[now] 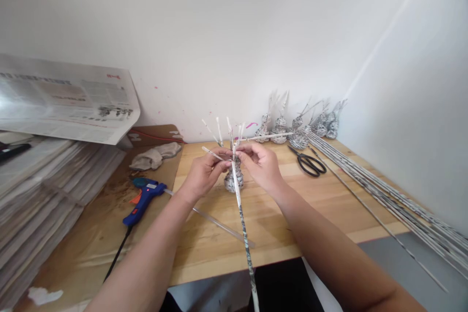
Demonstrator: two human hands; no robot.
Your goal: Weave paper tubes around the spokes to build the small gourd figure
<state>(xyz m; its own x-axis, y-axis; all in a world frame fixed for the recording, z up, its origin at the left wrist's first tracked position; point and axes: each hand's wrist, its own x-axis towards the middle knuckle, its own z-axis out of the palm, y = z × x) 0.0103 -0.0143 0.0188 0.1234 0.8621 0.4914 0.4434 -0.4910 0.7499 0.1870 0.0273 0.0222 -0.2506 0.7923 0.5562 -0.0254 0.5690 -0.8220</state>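
A small vase-like shape woven from rolled newspaper (pixel 234 182) stands on the table between my hands. Several paper rods stick up and outward from its top. My left hand (pixel 206 170) is closed at the upper part from the left, thumb and fingers pinching near the base of the rods. From the other side my right hand (pixel 260 163) pinches the same neck area. One long newspaper rod (pixel 244 222) runs from between my fingertips down toward me, past the table's front edge. The fingers cover part of the weave.
A blue glue gun (pixel 144 201) with a clear glue stick lies at left, near a crumpled glove (pixel 155 155) and stacked newspapers (pixel 47 204). Black scissors (pixel 309 162), several woven pieces (pixel 281 129) by the wall and a bundle of long paper rods (pixel 380 192) occupy the right.
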